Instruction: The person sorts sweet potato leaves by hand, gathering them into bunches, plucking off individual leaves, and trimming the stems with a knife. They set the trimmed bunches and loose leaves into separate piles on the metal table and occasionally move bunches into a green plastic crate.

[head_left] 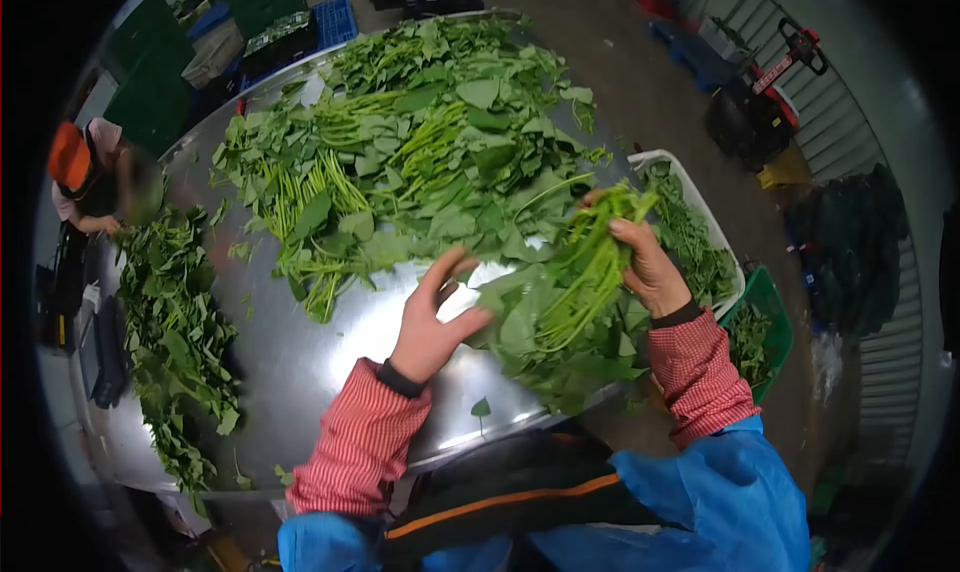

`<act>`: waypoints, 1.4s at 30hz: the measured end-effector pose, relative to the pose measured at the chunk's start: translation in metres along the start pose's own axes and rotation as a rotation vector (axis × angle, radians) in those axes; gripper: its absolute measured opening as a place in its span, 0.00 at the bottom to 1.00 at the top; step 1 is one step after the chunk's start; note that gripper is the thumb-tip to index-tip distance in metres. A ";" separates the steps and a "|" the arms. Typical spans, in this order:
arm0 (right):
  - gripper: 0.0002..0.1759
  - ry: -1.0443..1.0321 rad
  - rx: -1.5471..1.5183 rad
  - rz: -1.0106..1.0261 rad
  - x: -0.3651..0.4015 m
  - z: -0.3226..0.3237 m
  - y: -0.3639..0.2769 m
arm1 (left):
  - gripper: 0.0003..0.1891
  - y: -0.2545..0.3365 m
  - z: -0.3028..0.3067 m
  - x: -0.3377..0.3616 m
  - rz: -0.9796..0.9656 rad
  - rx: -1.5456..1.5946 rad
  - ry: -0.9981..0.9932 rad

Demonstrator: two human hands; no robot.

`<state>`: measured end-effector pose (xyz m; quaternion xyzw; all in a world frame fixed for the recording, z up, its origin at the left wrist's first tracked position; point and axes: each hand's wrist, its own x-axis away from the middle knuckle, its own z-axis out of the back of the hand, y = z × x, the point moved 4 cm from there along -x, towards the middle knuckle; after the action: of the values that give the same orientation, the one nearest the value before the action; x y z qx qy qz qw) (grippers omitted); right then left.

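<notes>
My right hand [648, 264] grips the stems of a bunch of leafy greens [572, 302], held over the near right part of a shiny metal table [300, 362]. The bunch's broad leaves hang down toward me. My left hand [432, 317] is spread, fingers apart, its fingertips touching the leaves at the bunch's left side. Both arms wear red striped sleeves. A big heap of the same leafy greens [420, 152] covers the far half of the table.
Another person [88, 177] in an orange cap works at the table's left end beside a smaller pile of greens [175, 342]. A white crate [690, 227] and a green crate [765, 322] of greens stand at the right. A red pallet jack [760, 102] is parked beyond.
</notes>
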<state>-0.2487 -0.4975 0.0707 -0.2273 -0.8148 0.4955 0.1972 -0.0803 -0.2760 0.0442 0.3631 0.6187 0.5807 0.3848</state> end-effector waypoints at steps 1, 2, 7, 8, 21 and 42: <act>0.22 0.013 0.048 -0.060 0.005 -0.008 0.010 | 0.42 0.011 -0.014 -0.008 -0.021 -0.051 -0.073; 0.20 0.053 0.069 -0.088 0.006 -0.023 0.014 | 0.43 0.009 -0.025 -0.016 0.000 -0.051 -0.117; 0.18 0.074 0.021 -0.129 -0.005 -0.041 0.043 | 0.40 -0.013 -0.035 -0.045 0.226 0.146 -0.132; 0.19 0.101 0.007 -0.136 -0.007 -0.041 0.048 | 0.41 -0.016 -0.032 -0.044 0.203 0.107 -0.110; 0.18 0.189 -0.184 -0.318 0.006 -0.004 0.098 | 0.21 -0.050 -0.031 -0.004 0.042 -0.653 -0.151; 0.25 0.394 -0.495 -0.254 0.024 0.077 0.102 | 0.13 -0.061 -0.017 -0.041 0.475 0.187 -0.136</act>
<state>-0.2920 -0.4979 -0.0516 -0.2562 -0.8785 0.2006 0.3499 -0.0776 -0.3236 -0.0141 0.5704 0.5398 0.5692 0.2434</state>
